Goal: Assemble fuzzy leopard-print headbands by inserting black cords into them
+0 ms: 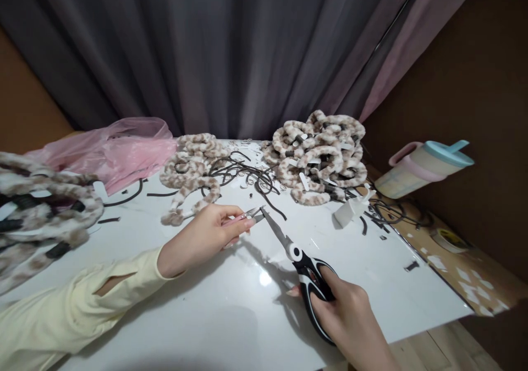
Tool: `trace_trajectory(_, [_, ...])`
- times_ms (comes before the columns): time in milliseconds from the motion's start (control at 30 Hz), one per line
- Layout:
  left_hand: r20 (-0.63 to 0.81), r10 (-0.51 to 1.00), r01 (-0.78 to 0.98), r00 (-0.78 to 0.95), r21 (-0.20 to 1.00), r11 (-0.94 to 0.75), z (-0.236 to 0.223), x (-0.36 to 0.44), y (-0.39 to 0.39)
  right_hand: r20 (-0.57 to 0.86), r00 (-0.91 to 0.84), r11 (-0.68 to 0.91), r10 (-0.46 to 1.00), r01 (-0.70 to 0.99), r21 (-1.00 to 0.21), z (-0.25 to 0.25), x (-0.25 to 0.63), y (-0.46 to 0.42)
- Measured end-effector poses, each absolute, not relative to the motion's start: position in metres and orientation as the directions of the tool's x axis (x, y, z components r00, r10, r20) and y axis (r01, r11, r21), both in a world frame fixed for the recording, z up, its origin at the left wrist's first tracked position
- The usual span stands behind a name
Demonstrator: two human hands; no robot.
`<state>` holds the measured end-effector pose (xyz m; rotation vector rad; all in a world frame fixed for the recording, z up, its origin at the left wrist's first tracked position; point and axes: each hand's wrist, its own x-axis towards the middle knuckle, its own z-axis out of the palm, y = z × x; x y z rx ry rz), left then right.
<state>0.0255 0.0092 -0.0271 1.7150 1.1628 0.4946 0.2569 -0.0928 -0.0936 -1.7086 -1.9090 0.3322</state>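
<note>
My left hand is closed around small thread snips, whose metal tips point right. My right hand grips the black-and-white handles of large scissors. The long scissor blades reach up-left, and their tip meets the tips of the snips above the white table. A pale yellow sleeve covers my left forearm. Just behind my left hand lies a fuzzy leopard-print headband.
Two piles of furry headbands sit at the back, a small pile and a large pile, with more headbands at far left. Bare black bands and scraps lie between. A pink plastic bag, a lidded jug and a tape roll stand around.
</note>
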Motion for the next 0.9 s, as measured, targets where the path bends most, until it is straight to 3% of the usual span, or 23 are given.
trace_trajectory(300, [-0.073,0.903,0.514,0.424,0.84,-0.174,-0.023,0.023,0.014,0.328,0.054,0.136,0.943,0.838,-0.529,-0.09,0.266,-0.092])
trace_trajectory(567, [-0.081,0.892,0.508,0.445,0.843,-0.177,-0.026,0.027,0.009,0.331,-0.014,0.2,0.943,0.82,-0.536,-0.092,0.255,-0.093])
trace_trajectory(900, [-0.117,0.893,0.521,0.434,0.841,-0.144,-0.025,0.03,0.007,0.437,-0.017,0.189,0.899,0.916,-0.354,-0.094,0.254,-0.091])
